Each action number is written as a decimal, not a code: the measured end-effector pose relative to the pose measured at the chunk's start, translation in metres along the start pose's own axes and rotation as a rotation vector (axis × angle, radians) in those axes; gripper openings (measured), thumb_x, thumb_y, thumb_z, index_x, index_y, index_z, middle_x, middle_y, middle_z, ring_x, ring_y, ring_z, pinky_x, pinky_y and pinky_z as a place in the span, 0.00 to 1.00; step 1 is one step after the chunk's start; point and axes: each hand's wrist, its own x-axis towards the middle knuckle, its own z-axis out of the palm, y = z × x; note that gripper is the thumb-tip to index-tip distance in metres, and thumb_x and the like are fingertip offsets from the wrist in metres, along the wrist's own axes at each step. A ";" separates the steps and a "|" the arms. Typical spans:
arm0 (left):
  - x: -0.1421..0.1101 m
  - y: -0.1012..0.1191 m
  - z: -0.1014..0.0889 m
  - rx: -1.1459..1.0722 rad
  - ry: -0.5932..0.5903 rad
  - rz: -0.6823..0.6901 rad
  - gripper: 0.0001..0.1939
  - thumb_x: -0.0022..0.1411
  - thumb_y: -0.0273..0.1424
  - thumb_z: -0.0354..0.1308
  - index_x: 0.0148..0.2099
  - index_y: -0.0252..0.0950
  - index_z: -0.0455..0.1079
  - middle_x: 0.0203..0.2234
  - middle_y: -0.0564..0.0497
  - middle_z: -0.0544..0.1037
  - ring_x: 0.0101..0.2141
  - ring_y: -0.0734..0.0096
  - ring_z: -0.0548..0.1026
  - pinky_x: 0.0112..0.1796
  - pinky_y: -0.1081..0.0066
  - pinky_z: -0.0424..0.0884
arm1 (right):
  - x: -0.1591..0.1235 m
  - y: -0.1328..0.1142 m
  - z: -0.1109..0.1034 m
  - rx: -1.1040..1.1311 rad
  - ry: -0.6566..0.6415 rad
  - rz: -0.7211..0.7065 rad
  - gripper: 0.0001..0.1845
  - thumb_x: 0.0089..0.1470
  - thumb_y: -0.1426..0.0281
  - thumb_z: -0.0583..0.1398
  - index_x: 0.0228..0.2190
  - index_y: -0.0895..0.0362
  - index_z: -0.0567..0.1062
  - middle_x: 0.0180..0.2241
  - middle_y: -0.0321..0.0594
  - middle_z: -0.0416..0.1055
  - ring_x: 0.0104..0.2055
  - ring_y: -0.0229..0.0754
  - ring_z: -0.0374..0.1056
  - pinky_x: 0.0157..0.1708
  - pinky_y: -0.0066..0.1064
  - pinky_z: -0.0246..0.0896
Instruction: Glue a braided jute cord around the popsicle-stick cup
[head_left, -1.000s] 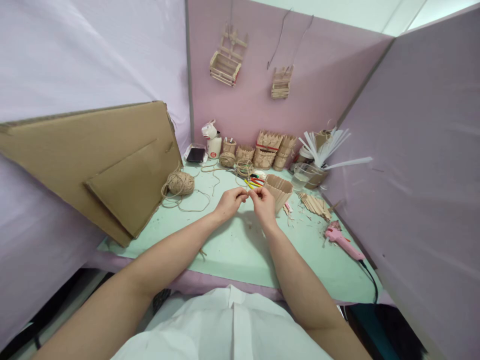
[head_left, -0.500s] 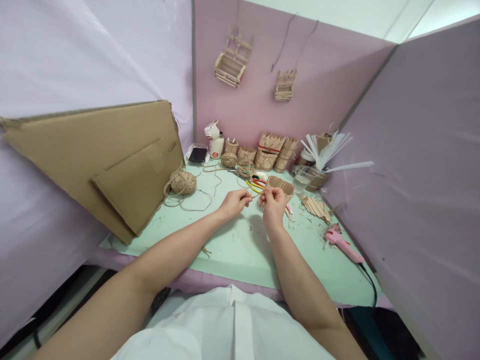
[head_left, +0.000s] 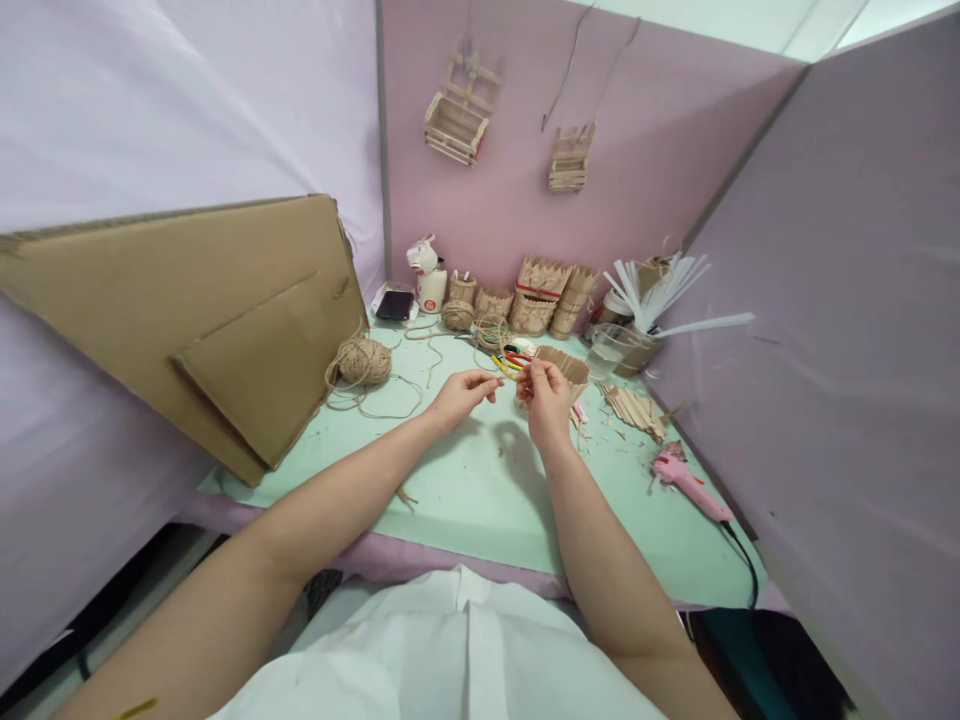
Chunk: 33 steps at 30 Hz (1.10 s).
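Observation:
My left hand (head_left: 461, 392) and my right hand (head_left: 545, 399) are raised over the middle of the green table (head_left: 480, 490), fingertips pinched and a short gap between them. Whatever thin piece they pinch is too small to make out. Just behind my right hand stands a small pot of craft sticks (head_left: 568, 368). Coloured pens or tools (head_left: 510, 361) lie right behind the fingertips.
A ball of twine (head_left: 361, 361) with loose loops lies left of centre. Cardboard sheets (head_left: 225, 310) lean on the left wall. Loose sticks (head_left: 634, 407) and a pink glue gun (head_left: 686, 483) lie right. Finished stick baskets (head_left: 541, 295) and a cup of white strips (head_left: 637, 330) line the back.
Both hands stayed in the same spot. The fingertips have drawn slightly apart, and my left hand's fingers have loosened a little.

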 end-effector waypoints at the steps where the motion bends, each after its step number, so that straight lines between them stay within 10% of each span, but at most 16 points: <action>1: 0.001 0.000 -0.001 -0.007 0.022 0.015 0.16 0.54 0.39 0.57 0.38 0.31 0.74 0.21 0.53 0.73 0.22 0.78 0.63 0.26 0.75 0.58 | 0.000 0.000 0.000 0.002 -0.003 0.012 0.19 0.47 0.51 0.60 0.25 0.55 0.67 0.23 0.33 0.67 0.20 0.31 0.58 0.20 0.26 0.51; 12: 0.002 -0.003 0.002 0.011 0.013 0.178 0.09 0.51 0.31 0.56 0.33 0.32 0.74 0.30 0.49 0.78 0.32 0.71 0.72 0.38 0.71 0.66 | -0.005 0.008 0.002 -0.123 -0.274 0.228 0.22 0.44 0.49 0.61 0.29 0.55 0.75 0.29 0.37 0.71 0.30 0.37 0.65 0.26 0.27 0.59; 33: -0.011 0.013 0.004 0.062 -0.303 0.183 0.09 0.52 0.34 0.58 0.29 0.32 0.73 0.26 0.50 0.75 0.30 0.73 0.70 0.36 0.72 0.65 | 0.004 0.015 -0.002 -0.100 -0.011 0.222 0.20 0.46 0.50 0.58 0.24 0.54 0.64 0.14 0.30 0.63 0.12 0.34 0.58 0.12 0.26 0.49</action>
